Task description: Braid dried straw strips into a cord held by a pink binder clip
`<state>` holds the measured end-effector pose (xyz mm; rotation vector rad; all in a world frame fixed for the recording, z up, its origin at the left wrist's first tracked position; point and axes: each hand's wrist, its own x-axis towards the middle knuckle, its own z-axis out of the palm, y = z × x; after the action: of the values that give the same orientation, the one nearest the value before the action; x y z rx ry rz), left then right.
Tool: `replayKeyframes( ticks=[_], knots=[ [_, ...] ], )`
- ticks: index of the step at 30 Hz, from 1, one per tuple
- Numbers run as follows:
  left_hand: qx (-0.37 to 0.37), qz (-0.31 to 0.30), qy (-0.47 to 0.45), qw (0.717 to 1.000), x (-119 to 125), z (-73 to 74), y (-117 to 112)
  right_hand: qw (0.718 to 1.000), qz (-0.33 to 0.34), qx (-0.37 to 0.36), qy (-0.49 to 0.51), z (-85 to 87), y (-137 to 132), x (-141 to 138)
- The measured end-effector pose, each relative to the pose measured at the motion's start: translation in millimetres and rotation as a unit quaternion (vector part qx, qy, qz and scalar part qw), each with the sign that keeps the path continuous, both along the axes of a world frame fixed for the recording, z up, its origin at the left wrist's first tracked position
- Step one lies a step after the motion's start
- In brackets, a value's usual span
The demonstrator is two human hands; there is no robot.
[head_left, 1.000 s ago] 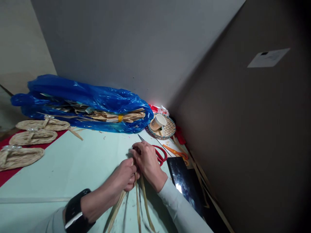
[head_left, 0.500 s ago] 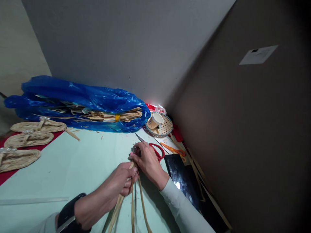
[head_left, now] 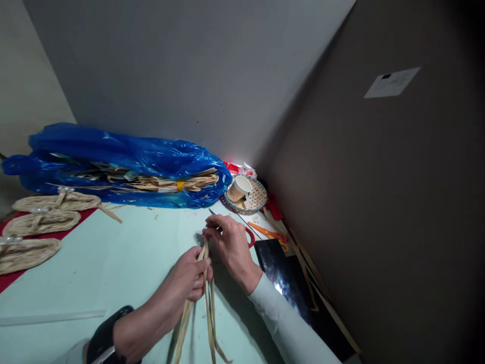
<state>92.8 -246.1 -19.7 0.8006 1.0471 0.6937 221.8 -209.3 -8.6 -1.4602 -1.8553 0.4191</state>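
On the pale green table (head_left: 113, 263), close to the corner where the grey wall meets the brown one, both your hands are gathered on a few straw strips (head_left: 208, 308). They are long, flat, dry, tan ribbons, and their loose ends trail back toward you across the smooth tabletop.

Your left hand (head_left: 187, 282) is curled closed, thumb pressed against the fingers, clamping the strips where they bunch together. A black band (head_left: 102, 339) sits on that wrist. Your right hand (head_left: 231, 247), in a light grey sleeve, lies just beyond it, the two hands nearly touching. Its thumb and fingertips pinch the upper end of the same strips, which stand up slightly between the hands.

Just behind your right hand lie red-handled scissors (head_left: 250, 237), partly hidden by it. A slimmer orange-handled pair (head_left: 271, 233) lies beside them. Next to your right forearm is a glossy black slab (head_left: 284, 275) catching a bright reflection.

Farther back, a crinkled, shiny blue plastic bag (head_left: 125, 151) lies along the wall. A bundle of dried leaves (head_left: 166, 183) tied with a yellow band pokes out of its mouth. Beside the bag, a round woven tray (head_left: 259, 199) with an openwork weave holds a tipped paper cup (head_left: 238, 188).

At the far left, three oval woven straw soles (head_left: 45, 222), coarse and ribbed, rest on a red cloth (head_left: 11, 275). High on the brown wall is a white paper label (head_left: 392, 82).
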Motion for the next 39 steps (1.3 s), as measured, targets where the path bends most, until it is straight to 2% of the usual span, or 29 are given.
replayKeyframes(
  ticks=[3, 8, 11, 17, 25, 35, 39],
  knots=[
    [0.013, 0.015, 0.008, 1.000, -1, -3.2, 5, 1.000, 0.025, -0.001, -0.011, -3.8, 11, -2],
    [0.012, -0.011, 0.004, 1.000, -6, -6.4, 8, 0.998, 0.048, -0.028, -0.019, -10.3, 17, 1],
    [0.003, -0.016, 0.008, 1.000, -7, -7.2, 8, 0.998, 0.049, -0.023, -0.022, -17.7, 8, 6],
    [-0.003, -0.021, 0.002, 1.000, -5, -5.2, 7, 1.000, 0.003, -0.002, -0.002, -33.3, -25, 16],
    [0.013, -0.004, 0.016, 1.000, -6, -8.5, 5, 0.998, -0.019, -0.048, 0.020, -19.9, -50, 2],
    [0.026, -0.005, 0.057, 0.998, -7, -4.1, 2, 0.990, -0.033, -0.135, 0.026, -11.4, -36, -3],
    [0.037, -0.015, 0.062, 0.997, -14, -1.4, 2, 0.989, -0.035, -0.139, 0.023, -7.2, -36, -2]
  ],
)
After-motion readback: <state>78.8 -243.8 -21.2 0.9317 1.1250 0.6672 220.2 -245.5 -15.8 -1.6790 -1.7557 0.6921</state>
